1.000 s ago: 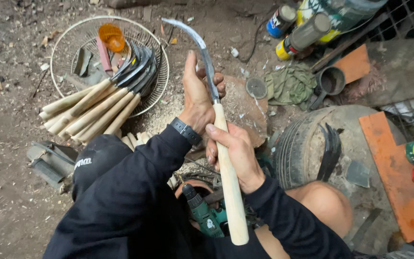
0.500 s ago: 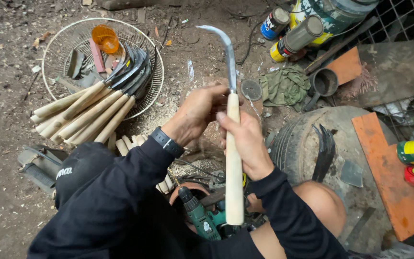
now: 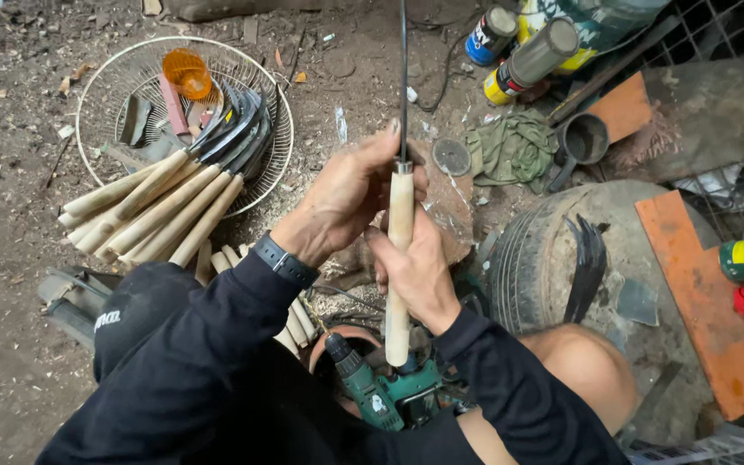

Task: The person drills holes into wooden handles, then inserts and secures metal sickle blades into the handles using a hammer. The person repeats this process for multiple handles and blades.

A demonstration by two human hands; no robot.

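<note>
Sickle [image 3: 400, 207] at centre, blade now turned edge-on toward twelve o'clock, gripped at the wooden handle by left hand [image 3: 346, 194] and right hand [image 3: 415, 267]. Wire basket [image 3: 96, 103] at ten o'clock, holding finished sickles [image 3: 165, 202].

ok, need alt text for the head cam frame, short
Both hands hold a sickle upright by its pale wooden handle, left hand near the blade end, right hand lower. Finished sickles lie piled on a round wire fan guard at left; a green cordless drill sits below.
</note>
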